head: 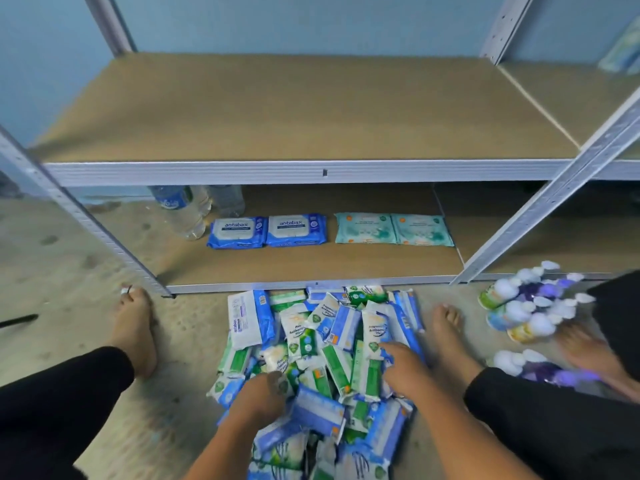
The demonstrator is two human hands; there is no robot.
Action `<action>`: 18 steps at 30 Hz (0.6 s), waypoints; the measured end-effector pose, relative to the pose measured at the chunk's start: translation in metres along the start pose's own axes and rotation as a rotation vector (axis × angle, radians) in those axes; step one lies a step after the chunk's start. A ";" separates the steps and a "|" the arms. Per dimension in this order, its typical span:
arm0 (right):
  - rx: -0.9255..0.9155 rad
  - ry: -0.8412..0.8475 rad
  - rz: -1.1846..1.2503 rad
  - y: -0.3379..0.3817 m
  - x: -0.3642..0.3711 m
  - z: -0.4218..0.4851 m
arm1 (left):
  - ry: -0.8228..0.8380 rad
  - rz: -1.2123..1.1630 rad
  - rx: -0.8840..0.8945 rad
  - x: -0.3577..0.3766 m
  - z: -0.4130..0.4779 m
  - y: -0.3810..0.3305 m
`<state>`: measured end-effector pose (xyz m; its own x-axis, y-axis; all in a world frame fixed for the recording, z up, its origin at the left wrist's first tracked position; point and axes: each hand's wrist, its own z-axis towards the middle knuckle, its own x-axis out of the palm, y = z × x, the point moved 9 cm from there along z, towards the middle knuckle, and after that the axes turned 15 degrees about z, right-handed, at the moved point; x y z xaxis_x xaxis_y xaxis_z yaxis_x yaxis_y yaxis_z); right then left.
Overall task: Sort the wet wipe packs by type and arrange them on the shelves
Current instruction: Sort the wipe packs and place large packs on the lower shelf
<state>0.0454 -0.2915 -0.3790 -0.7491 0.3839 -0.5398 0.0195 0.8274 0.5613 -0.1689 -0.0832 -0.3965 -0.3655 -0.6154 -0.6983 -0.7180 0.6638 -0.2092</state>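
Down on the rough concrete floor (69,271) sits the heap of wet wipe packs (332,327), soft crinkly foil pouches in glossy blue, green and white, tumbled at every angle between the person's 2 bare feet and touching the shelf unit's front edge.

The left hand (263,393) is in the near side of the heap, knuckles up, fingers curled down among the pouches. Whether it grips one cannot be told, as the fingertips are buried. The right hand (403,367) lies palm down on the right side of the heap, fingers loosely spread and resting on a green-and-white pouch, pinching nothing.

Up on the lower shelf (311,268), a flat brown chipboard panel, 2 blue packs (237,232) with pale lids lie flat and touching side by side. Just to their right, with a small gap, 2 teal packs (365,228) lie flat and touching as well. Behind the blue pair stand clear plastic water bottles (183,211).

The upper shelf (294,109) is the same matte chipboard, edged by a ridged grey metal rail and carried on perforated metal uprights (540,209).
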 end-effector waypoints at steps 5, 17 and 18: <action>0.004 -0.121 0.166 -0.007 -0.013 0.020 | -0.208 -0.095 -0.062 -0.027 0.022 0.004; 0.325 -0.222 -0.008 -0.046 -0.027 0.074 | -0.440 -0.056 -0.302 -0.056 0.086 0.001; 0.337 -0.200 -0.014 -0.048 -0.024 0.078 | -0.420 -0.047 -0.335 -0.054 0.091 0.006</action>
<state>0.1141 -0.3086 -0.4418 -0.6076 0.4162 -0.6765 0.2512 0.9087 0.3335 -0.0995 -0.0074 -0.4230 -0.1093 -0.3729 -0.9214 -0.9028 0.4251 -0.0650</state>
